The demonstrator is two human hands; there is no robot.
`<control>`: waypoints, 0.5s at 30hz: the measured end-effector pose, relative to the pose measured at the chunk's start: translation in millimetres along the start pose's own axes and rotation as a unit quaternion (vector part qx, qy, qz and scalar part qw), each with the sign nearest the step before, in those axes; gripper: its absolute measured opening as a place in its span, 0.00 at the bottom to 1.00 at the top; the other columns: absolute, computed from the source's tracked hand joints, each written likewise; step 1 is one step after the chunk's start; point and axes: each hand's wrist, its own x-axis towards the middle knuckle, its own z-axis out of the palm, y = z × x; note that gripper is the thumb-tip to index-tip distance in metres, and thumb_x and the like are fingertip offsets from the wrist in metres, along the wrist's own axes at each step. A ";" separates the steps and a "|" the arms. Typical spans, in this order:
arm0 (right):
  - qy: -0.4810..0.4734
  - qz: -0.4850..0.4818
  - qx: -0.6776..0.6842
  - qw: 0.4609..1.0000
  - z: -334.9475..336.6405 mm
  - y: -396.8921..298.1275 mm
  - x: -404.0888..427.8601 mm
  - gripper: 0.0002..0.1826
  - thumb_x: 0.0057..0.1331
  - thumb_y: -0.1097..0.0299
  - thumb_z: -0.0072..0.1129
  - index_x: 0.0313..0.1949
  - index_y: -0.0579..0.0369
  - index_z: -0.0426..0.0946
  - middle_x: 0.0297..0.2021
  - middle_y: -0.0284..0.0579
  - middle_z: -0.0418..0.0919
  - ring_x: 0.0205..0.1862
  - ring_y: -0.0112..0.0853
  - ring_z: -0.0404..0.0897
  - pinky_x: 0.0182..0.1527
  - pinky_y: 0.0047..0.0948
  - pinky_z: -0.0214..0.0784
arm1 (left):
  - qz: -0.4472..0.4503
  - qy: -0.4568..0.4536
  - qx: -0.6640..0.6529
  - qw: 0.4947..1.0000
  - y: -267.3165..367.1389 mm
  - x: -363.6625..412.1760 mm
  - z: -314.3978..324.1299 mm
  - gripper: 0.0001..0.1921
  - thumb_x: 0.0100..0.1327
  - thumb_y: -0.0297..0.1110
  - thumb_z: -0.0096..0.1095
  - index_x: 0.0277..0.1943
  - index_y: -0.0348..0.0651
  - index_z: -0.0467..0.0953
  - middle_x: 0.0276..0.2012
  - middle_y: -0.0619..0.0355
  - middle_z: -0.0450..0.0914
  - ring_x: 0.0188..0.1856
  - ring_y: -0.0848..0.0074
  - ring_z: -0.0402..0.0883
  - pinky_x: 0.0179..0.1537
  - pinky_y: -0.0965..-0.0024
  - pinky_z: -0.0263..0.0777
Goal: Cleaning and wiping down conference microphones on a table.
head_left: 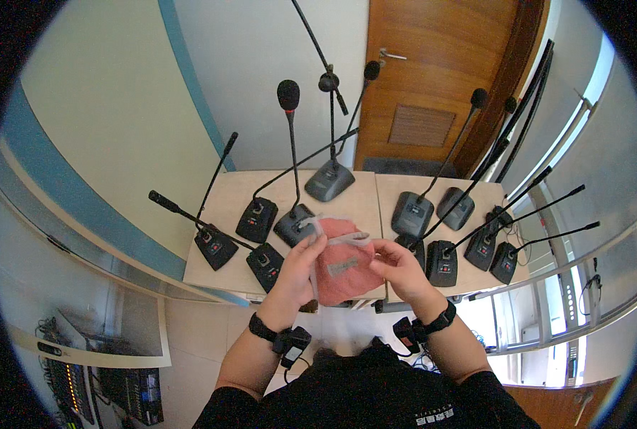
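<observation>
A pink cloth [345, 279] with a pale trim and a small grey label is stretched between my two hands, above the front edge of the table. My left hand [302, 268] grips its left border, thumb on top. At its upper right side, my right hand [404, 268] pinches the cloth between thumb and fingers. Just beyond the cloth stands a gooseneck desk microphone [292, 228] with a foam windscreen, its base partly covered by the cloth. Another microphone base [264, 265] sits close to my left hand, and one more [441, 263] stands right of my right hand.
Several more gooseneck microphones, such as the rear one [330, 181] and a right one [412, 212], crowd the pale wooden table [219, 201], their stems reaching up and sideways. Behind is a wooden door [431, 64]. Rack equipment [131, 394] with lit indicators stands at lower left.
</observation>
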 end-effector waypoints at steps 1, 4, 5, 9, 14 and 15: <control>0.006 0.008 -0.068 0.998 1.8 0.6 -0.3 0.19 0.59 0.71 0.60 0.50 0.57 0.71 0.48 0.41 0.73 0.52 0.28 0.70 0.54 0.29 0.63 | -0.006 -0.023 -0.006 1.000 2.0 -1.2 -2.0 0.15 0.66 0.34 0.50 0.52 0.37 0.69 0.48 0.53 0.76 0.49 0.67 0.77 0.52 0.63 0.71; 0.119 -0.148 -0.215 0.958 7.9 14.1 4.2 0.12 0.58 0.71 0.62 0.42 0.55 0.76 0.46 0.43 0.74 0.50 0.30 0.71 0.50 0.29 0.66 | -0.043 -0.029 0.003 0.999 2.3 -0.4 -15.9 0.17 0.66 0.37 0.51 0.52 0.36 0.70 0.50 0.52 0.75 0.51 0.69 0.75 0.52 0.65 0.70; 0.120 -0.150 -0.216 0.957 9.0 12.9 3.0 0.12 0.58 0.71 0.62 0.42 0.55 0.76 0.46 0.43 0.74 0.50 0.30 0.71 0.50 0.29 0.66 | -0.043 -0.031 0.003 0.999 2.5 -0.8 -17.4 0.17 0.66 0.37 0.51 0.52 0.36 0.70 0.50 0.52 0.75 0.51 0.69 0.75 0.52 0.65 0.70; 0.071 -0.300 -0.294 0.905 22.1 1.2 -6.7 0.03 0.59 0.78 0.57 0.34 0.60 0.75 0.44 0.48 0.74 0.48 0.32 0.72 0.50 0.29 0.62 | -0.050 -0.032 -0.033 0.998 1.7 -0.6 -30.6 0.17 0.66 0.38 0.50 0.54 0.39 0.69 0.50 0.54 0.75 0.51 0.68 0.75 0.54 0.64 0.68; -0.063 -0.297 -0.309 0.901 41.1 -13.9 -13.6 0.06 0.61 0.78 0.54 0.39 0.60 0.74 0.33 0.43 0.77 0.33 0.29 0.76 0.37 0.26 0.68 | -0.033 -0.026 -0.043 0.998 0.3 -5.4 -36.0 0.19 0.66 0.39 0.49 0.56 0.41 0.67 0.51 0.54 0.74 0.52 0.67 0.74 0.56 0.63 0.66; -0.062 -0.293 -0.313 0.901 44.5 -16.9 -15.9 0.08 0.60 0.77 0.56 0.40 0.59 0.75 0.34 0.43 0.78 0.34 0.28 0.77 0.37 0.25 0.69 | -0.076 -0.043 -0.064 0.994 2.2 -9.7 -32.4 0.20 0.66 0.41 0.48 0.57 0.41 0.66 0.53 0.54 0.73 0.53 0.67 0.73 0.57 0.63 0.66</control>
